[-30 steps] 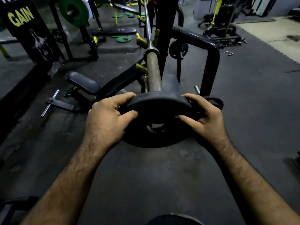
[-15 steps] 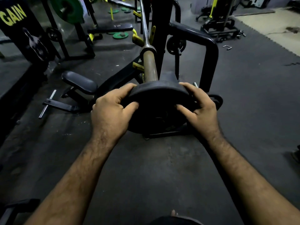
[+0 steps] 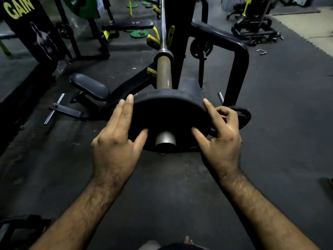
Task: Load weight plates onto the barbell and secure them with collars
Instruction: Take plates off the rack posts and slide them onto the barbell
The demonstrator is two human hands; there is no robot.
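My left hand (image 3: 115,141) lies open along the black weight plate (image 3: 169,112) at its nine o'clock edge, fingers straight, thumb pressed to the face. My right hand (image 3: 222,136) sits at three o'clock: index finger up on the rim, thumb on the face, the other fingers curled loosely (gripping nothing). The plate sits on the barbell (image 3: 163,73) sleeve, whose end pokes through the hole. The plate's six o'clock edge blurs into shadow.

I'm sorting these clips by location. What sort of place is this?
A gym's weights area, most likely. A barbell sits in a rack with a black weight plate on its sleeve, a padded bench stands alongside, and green plates lie on the rubber floor.
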